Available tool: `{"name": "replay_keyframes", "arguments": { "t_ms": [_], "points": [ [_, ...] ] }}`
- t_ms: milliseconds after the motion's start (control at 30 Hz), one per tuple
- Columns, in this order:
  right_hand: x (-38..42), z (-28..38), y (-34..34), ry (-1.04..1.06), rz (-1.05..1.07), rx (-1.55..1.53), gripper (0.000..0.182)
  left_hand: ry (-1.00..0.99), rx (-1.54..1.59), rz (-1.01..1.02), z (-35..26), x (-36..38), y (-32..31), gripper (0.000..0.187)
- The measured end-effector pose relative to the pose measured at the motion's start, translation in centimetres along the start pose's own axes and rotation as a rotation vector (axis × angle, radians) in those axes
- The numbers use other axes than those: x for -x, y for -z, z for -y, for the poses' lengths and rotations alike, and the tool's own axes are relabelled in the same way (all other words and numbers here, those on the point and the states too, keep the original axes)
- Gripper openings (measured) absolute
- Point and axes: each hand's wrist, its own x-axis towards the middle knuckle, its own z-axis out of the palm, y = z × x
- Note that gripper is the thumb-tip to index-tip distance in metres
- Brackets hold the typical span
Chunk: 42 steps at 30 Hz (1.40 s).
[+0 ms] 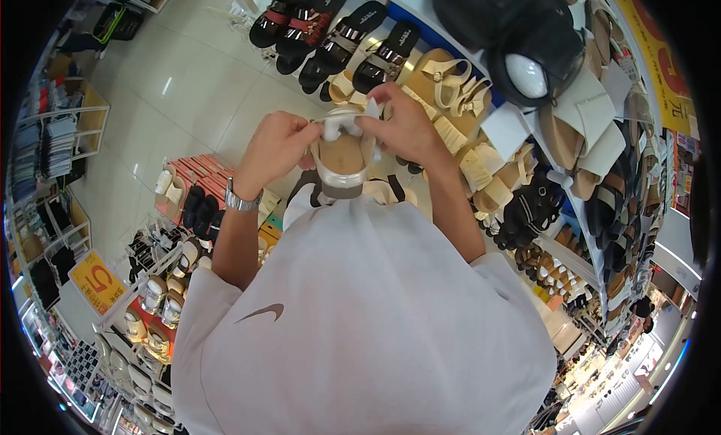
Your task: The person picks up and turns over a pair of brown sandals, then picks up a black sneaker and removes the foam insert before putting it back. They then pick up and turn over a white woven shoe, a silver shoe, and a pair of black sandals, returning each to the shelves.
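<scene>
A pale sandal (342, 158) with a beige insole is held up in front of my chest, heel end toward me. My left hand (279, 146), with a metal-band watch (242, 197) at its wrist, pinches the sandal's left side near the straps. On the other side my right hand (405, 123) has its fingers closed at the sandal's upper right edge, by a raised white flap. White stuffing (344, 125) shows under the straps toward the toe. What the fingertips grip is partly hidden.
Black sandals (342, 48) and cream sandals (481, 168) fill the display on the right. Reddish boxes (206, 181) with shoes stand at left, near a rack with a yellow price sign (98, 282). Tiled floor (180, 74) lies beyond my left hand.
</scene>
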Motion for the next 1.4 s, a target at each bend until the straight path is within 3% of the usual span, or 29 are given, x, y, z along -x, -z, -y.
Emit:
{"name": "replay_keyframes", "arguments": {
  "t_ms": [100, 200, 300, 367, 500, 567, 733, 800, 933, 1033, 1133, 1200, 1333, 1400],
  "points": [
    [0.0, 3.5, -0.5, -0.205, 0.044, -0.045, 0.061, 0.044, -0.077, 0.017, -0.9, -0.1, 2.2, 0.038],
    [-1.0, 2.8, -2.2, -0.308, 0.133, -0.141, 0.051, -0.082, -0.342, -0.037, -1.0, -0.8, 3.6, 0.037],
    [-1.3, 1.0, -4.1, -0.268, 0.097, -0.235, 0.046, -0.302, -0.546, -0.163, 0.3, -1.7, 3.5, 0.036],
    [-0.9, 1.5, -4.8, -0.275, 0.022, -0.219, 0.042, -0.324, -0.528, -0.162, 0.7, -2.4, 3.6, 0.034],
    [1.1, 2.6, -7.0, -0.176, -0.332, -0.259, 0.053, -0.364, -0.346, -0.022, 1.9, -3.9, 3.9, 0.029],
    [2.3, 4.0, -7.4, -0.187, -0.463, -0.081, 0.056, -0.354, -0.16, 0.021, 2.5, -4.4, 3.2, 0.028],
    [4.9, 4.2, -7.8, -0.234, -0.703, -0.032, 0.066, -0.304, 0.041, 0.249, 3.5, -5.4, 0.5, 0.041],
    [5.9, 2.2, -8.3, -0.181, -0.853, -0.099, 0.061, -0.229, 0.167, 0.403, 4.4, -5.4, -1.4, 0.047],
    [7.5, 1.4, -8.9, -0.138, -1.101, -0.332, 0.051, -0.275, 0.136, 0.45, 2.9, -4.4, -4.1, 0.046],
    [10.3, -1.3, -9.8, -0.277, -0.936, -0.551, 0.042, -0.345, 0.117, 0.42, 2.2, -3.6, -6.7, 0.047],
    [13.1, -3.8, -9.8, -0.23, -0.979, -0.495, 0.036, -0.427, 0.137, 0.435, 1.1, -1.4, -9.5, 0.048],
    [15.0, -5.0, -9.6, -0.14, -1.039, -0.635, 0.032, -0.48, 0.14, 0.468, 0.6, 0.2, -11.8, 0.047],
    [20.1, -6.2, -8.3, -0.134, -1.077, -0.812, 0.032, -0.336, 0.153, 0.566, 0.7, 2.0, -16.8, 0.043],
    [23.4, -6.7, -7.7, -0.238, -0.992, -0.749, 0.032, -0.306, 0.139, 0.565, 0.1, 3.2, -19.4, 0.04]
  ]
}}
